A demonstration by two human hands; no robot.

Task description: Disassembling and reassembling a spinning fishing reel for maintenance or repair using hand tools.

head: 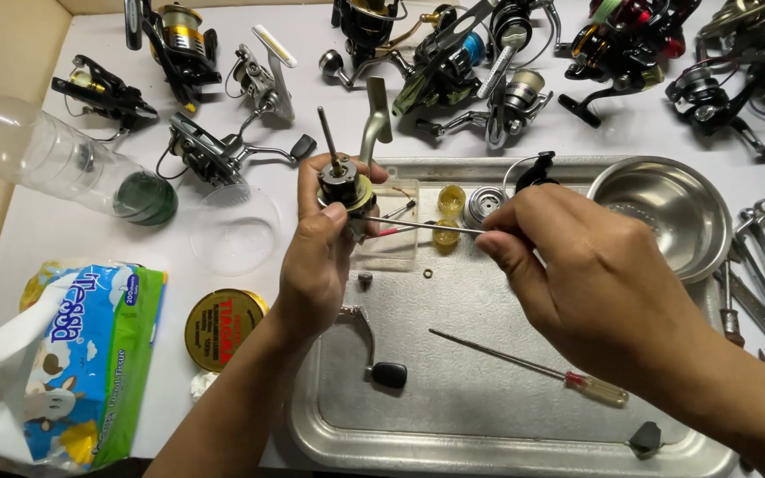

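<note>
My left hand grips a black and gold fishing reel body with a thin shaft pointing up from it, held above the metal tray. My right hand pinches a thin metal rod tool whose tip touches the side of the reel body. A detached crank handle with a black knob lies on the tray under my left wrist. A thin screwdriver with a clear yellow and red handle lies on the tray below my right hand.
Several fishing reels crowd the back of the white table. A steel bowl sits at the right, with wrenches beside it. A clear plastic bottle, a tissue pack and a round yellow tin lie left.
</note>
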